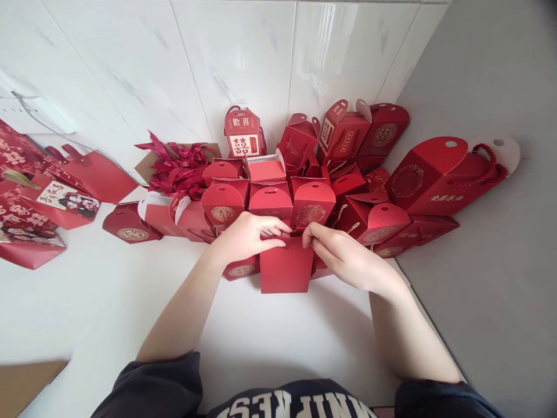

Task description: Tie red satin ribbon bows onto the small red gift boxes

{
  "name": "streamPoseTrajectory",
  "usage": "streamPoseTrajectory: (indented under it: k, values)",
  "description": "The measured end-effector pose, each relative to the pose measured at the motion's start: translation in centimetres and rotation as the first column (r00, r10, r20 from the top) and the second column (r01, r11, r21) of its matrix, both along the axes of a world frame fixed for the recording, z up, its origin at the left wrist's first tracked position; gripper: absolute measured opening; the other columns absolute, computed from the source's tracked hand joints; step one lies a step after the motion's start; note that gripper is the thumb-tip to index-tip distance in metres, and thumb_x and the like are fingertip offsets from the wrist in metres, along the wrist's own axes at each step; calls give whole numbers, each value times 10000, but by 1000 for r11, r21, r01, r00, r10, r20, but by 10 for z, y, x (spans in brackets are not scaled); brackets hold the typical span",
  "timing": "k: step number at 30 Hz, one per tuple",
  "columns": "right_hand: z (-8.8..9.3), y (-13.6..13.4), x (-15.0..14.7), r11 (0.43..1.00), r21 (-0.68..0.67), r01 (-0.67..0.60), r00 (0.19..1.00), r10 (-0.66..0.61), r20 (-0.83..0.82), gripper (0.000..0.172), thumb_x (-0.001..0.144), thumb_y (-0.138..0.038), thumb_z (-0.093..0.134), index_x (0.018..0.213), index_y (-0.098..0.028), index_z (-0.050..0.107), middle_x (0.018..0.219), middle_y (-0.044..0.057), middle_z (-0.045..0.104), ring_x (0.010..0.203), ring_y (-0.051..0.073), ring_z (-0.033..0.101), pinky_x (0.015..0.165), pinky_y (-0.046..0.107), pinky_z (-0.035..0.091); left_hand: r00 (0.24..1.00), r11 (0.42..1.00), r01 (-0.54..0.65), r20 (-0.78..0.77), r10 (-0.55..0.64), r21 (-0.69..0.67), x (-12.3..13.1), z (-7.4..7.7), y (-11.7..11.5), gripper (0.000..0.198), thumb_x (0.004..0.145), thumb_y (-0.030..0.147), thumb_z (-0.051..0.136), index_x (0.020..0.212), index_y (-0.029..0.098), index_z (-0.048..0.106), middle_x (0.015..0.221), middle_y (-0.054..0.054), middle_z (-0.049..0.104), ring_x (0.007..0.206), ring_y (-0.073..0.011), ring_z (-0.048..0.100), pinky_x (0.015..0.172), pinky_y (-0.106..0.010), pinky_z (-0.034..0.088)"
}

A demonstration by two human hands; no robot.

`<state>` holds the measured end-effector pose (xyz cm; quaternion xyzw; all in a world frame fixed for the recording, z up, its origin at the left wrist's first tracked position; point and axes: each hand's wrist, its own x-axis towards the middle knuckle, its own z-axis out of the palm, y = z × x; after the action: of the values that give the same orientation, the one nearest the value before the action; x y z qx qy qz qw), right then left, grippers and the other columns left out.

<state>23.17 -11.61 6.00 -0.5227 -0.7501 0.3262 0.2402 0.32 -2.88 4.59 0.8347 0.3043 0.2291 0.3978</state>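
White tiles back the bench. Nearest centre stands the box, likely light, creasable card, best held at its top corners. Right hand pinches its rim; left hand half-curls there, grip unclear.

A navy top with white block lettering shows at bottom centre; its dark sleeves stop around the elbows.

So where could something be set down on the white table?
The widest patch of table lies between the photo-printed packages, the cardboard and the left forearm. A smaller one lies between both forearms, from the plain red box to the shirt. Beyond that box, other red boxes crowd toward the wall.
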Motion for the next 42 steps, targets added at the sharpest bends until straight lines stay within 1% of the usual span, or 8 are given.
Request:
streamPoseTrajectory:
  k: [5, 10, 14, 18, 23, 27, 35, 42]
  values:
    - [-4, 1, 1, 979, -159, -126, 958, 78, -274, 213, 973, -281, 431, 1095, -209, 590, 913, 42, 699, 755, 140, 689, 677, 281, 594, 997, 996, -77, -25, 78, 48, 4, 0, -2, 449, 810, 228, 710, 1250, 256, 626, 1004, -33, 767, 948, -193, 734, 921, -341, 584]
    - [-13, 8, -4, 957, -282, -65, 890, -72, -450, 156, 919, -338, 592, 1010, -211, 607, 954, 44, 741, 894, 182, 744, 717, 291, 639, 993, 992, -118, 32, 117, 32, 10, 4, -11, 389, 805, 210, 707, 1184, 240, 628, 936, -20, 764, 902, -185, 738, 868, -308, 590]
    - [-11, 10, -5, 978, -209, -5, 833, -112, -541, 205, 898, -375, 639, 935, -174, 656, 920, 55, 753, 965, 201, 737, 783, 298, 631, 967, 987, -161, 203, 153, 22, 16, 3, -19, 229, 835, 204, 684, 1064, 201, 680, 957, -40, 763, 885, -173, 741, 866, -278, 597]
    - [-5, 7, -4, 989, -143, -26, 778, -70, -625, 263, 939, -346, 591, 1122, -178, 677, 1215, 98, 700, 1142, 216, 673, 914, 336, 605, 899, 961, -273, 345, 270, -41, 19, 3, -23, 240, 875, 244, 661, 1107, 181, 656, 1009, -72, 753, 934, -188, 734, 886, -296, 601]
    - [-3, 3, -5, 981, -186, -51, 729, -91, -679, 629, 932, -304, 611, 1505, -269, 353, 1200, 91, 714, 1091, 222, 700, 823, 345, 642, 859, 945, -325, 428, 281, 31, 19, 8, -28, 357, 901, 236, 634, 1251, 193, 577, 952, -53, 758, 923, -181, 734, 870, -294, 608]
    - [0, -1, -10, 980, -186, -68, 775, -65, -629, 841, 926, -320, 624, 1572, -322, 86, 1017, 53, 766, 883, 208, 760, 702, 323, 655, 871, 911, -357, 427, 245, 207, 19, 11, -39, 338, 894, 231, 649, 1227, 202, 595, 906, -30, 765, 829, -161, 744, 809, -262, 622]
    - [-7, -12, -19, 998, -55, -9, 770, -28, -637, 321, 875, -333, 698, 1076, -252, 462, 716, -40, 726, 603, 159, 735, 556, 237, 623, 907, 764, -309, 418, 58, 566, 17, 14, -49, 300, 841, 84, 678, 1098, 238, 663, 1013, 8, 762, 853, -123, 739, 790, -195, 622]
    - [-8, -9, -23, 993, -15, 115, 737, -95, -670, 234, 837, -346, 742, 864, -206, 555, 755, 22, 754, 703, 199, 759, 631, 291, 654, 881, 752, -369, 463, 96, 546, 18, 10, -48, 171, 857, 98, 647, 968, 222, 685, 941, -4, 765, 843, -142, 735, 728, -227, 628]
